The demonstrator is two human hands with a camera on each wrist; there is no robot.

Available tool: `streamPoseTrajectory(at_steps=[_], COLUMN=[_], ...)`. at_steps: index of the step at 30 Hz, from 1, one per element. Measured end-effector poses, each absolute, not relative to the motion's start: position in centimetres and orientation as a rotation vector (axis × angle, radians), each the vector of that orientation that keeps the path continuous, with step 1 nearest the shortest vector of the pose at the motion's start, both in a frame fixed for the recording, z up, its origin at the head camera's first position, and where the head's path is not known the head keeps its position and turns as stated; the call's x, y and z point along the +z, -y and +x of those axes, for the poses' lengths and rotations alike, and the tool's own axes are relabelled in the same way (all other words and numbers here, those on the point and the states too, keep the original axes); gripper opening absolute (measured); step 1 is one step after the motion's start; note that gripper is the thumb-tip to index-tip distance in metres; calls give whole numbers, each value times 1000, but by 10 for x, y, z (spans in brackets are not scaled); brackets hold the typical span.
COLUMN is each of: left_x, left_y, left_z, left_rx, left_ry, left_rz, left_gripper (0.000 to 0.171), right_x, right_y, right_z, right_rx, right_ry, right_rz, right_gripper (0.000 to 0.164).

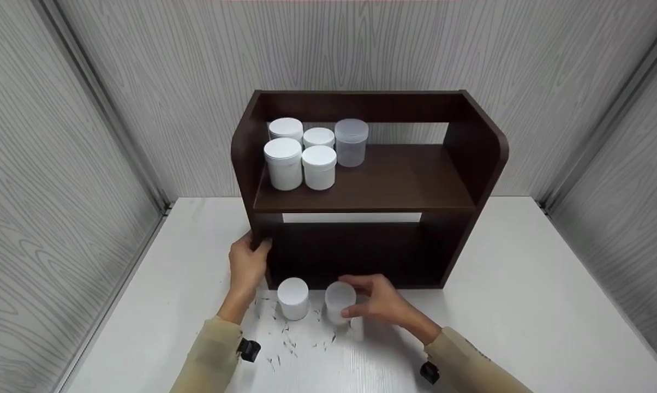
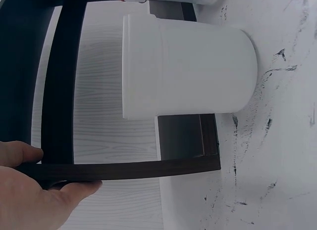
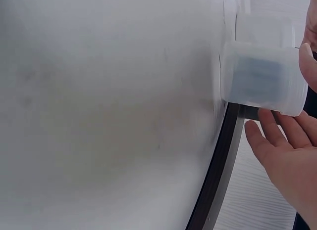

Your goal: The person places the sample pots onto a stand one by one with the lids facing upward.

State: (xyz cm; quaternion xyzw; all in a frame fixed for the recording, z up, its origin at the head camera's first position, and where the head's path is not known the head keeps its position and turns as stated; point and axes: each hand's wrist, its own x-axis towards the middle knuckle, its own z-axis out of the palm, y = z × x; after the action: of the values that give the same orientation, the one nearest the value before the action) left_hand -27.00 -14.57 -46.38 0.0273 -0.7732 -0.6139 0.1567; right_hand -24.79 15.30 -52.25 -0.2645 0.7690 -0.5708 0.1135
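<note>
My left hand (image 1: 248, 266) grips the left side panel of a dark brown two-tier shelf (image 1: 369, 208), its thumb and fingers on either side in the left wrist view. A frosted translucent lidded jar (image 1: 339, 300) stands upright on the table before the shelf's lower edge. My right hand (image 1: 384, 301) holds this jar between thumb and fingers, the thumb at its near side and a finger behind the lid. Just left of it stands an opaque white lidded jar (image 1: 293, 300), touched by neither hand; it looks large in the left wrist view.
Several white jars (image 1: 286, 169) are grouped at the left of the upper shelf, with a translucent jar (image 1: 351, 144) beside them. Dark marks (image 1: 290, 346) streak the white table (image 1: 503, 338). Grey wood-grain walls (image 1: 208, 65) enclose the back and sides.
</note>
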Motion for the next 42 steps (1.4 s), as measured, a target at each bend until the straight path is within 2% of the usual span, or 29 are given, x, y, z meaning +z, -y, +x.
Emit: streamPoseTrajectory(at_steps=[16,27,42], left_x=[-461,-461,-459], left_y=[144,145,146], left_z=[-271,-270,-270], left_rx=[-1739,-1783,-1744], left_ry=[2210,2238,2238], left_rz=[100,82,96], left_gripper=[37,42,40], right_x=[-520,-525,-527], right_y=[-187,-193,-207], right_z=[-224,-218,-211], right_rx=[-1672,-1723,-1762], right_ry=[-2270,-2237,-2279], right_rz=[-686,-679,-642], right_gripper=[70,73,72])
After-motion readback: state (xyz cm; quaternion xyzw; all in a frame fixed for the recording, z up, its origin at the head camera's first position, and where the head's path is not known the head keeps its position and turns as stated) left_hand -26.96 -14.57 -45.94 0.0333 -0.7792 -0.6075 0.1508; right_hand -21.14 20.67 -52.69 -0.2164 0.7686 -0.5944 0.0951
